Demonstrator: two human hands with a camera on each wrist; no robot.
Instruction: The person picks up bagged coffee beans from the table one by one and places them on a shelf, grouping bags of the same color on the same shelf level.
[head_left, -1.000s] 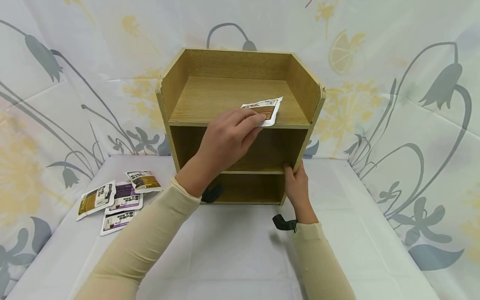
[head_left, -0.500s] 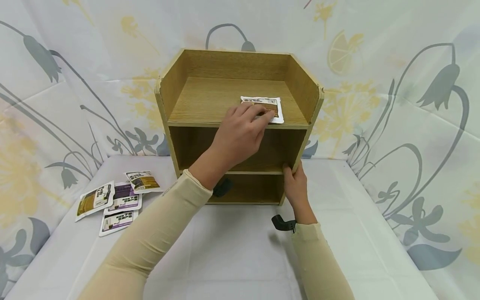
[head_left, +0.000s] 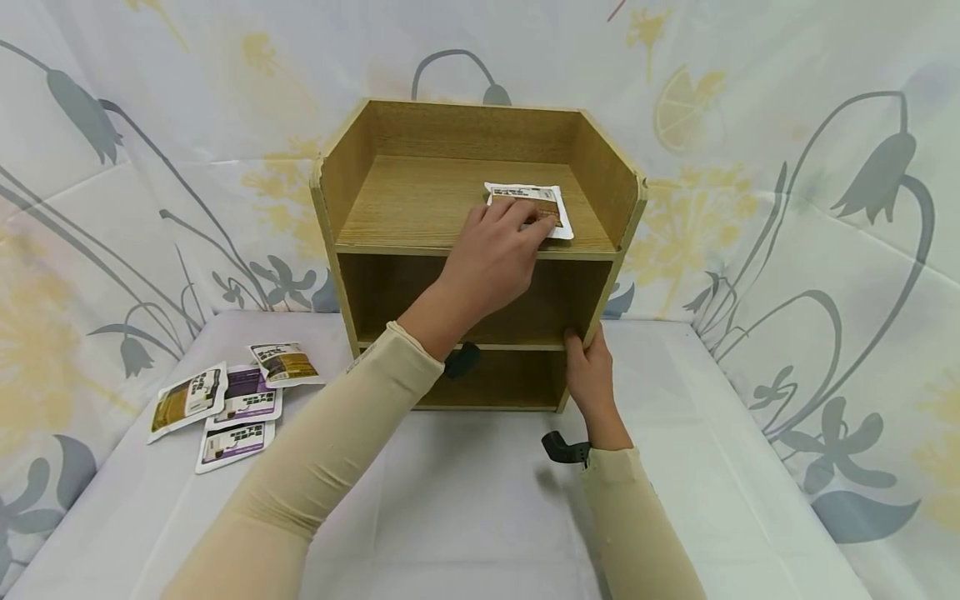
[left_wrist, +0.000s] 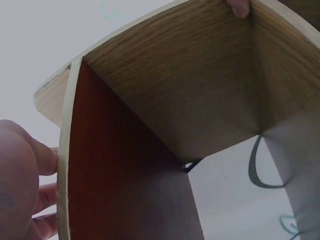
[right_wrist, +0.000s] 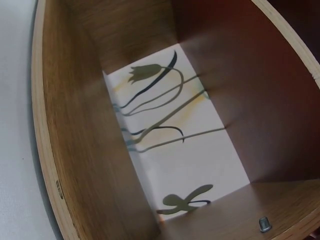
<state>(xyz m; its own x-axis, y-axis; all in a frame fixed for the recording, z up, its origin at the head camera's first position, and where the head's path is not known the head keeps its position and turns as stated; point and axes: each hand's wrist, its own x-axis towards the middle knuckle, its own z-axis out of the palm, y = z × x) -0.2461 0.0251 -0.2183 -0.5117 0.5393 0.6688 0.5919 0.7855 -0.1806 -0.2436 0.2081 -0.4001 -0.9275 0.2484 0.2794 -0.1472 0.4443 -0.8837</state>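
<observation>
In the head view, a flat white-edged packet (head_left: 551,215) with a brown printed front lies on the top board of a small wooden shelf unit (head_left: 465,250), toward its right. My left hand (head_left: 491,258) reaches across the front edge of that board, fingertips resting on the packet's front part. The thumb is hidden. In the left wrist view, this hand (left_wrist: 22,185) appears beside the board's edge. My right hand (head_left: 590,375) grips the unit's right side panel low down. One fingertip (left_wrist: 239,7) of it shows inside the panel in the left wrist view.
Several packets lie overlapping on the white-covered table at left, among them a brown-printed packet (head_left: 189,400) and a purple-printed packet (head_left: 251,396). Below the top board are the middle compartment (head_left: 562,300) and the lower compartment (head_left: 510,383). A flower-printed cloth (head_left: 750,233) hangs behind.
The packet, first pinched and tilted above the board's front edge, has come down flat on the board. It has since slid slightly back and right under my left hand. My right hand keeps its place.
</observation>
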